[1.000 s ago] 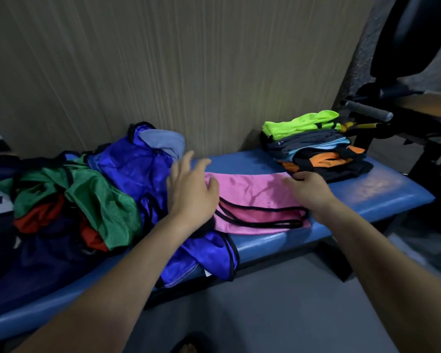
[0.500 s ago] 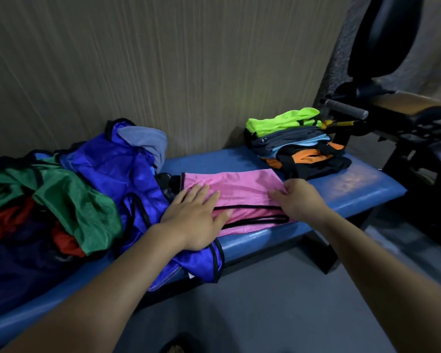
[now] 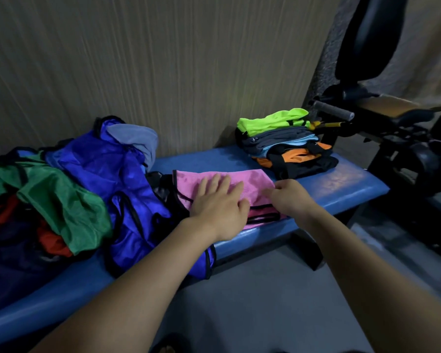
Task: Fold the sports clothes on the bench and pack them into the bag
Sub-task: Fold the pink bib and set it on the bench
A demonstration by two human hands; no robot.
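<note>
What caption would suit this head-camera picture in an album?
Both hands, left and right, on a pink top on the blue bench.

Dim indoor light, origin not visible. Faint sheen on bench at right. Floor below in deep shadow. Wide-angle bending at edges; forearms soft, slightly blurred.

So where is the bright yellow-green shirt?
In the head view, the neon yellow-green shirt lies on top of the folded clothes stack, at the right end of the blue padded bench, against the wall.
</note>
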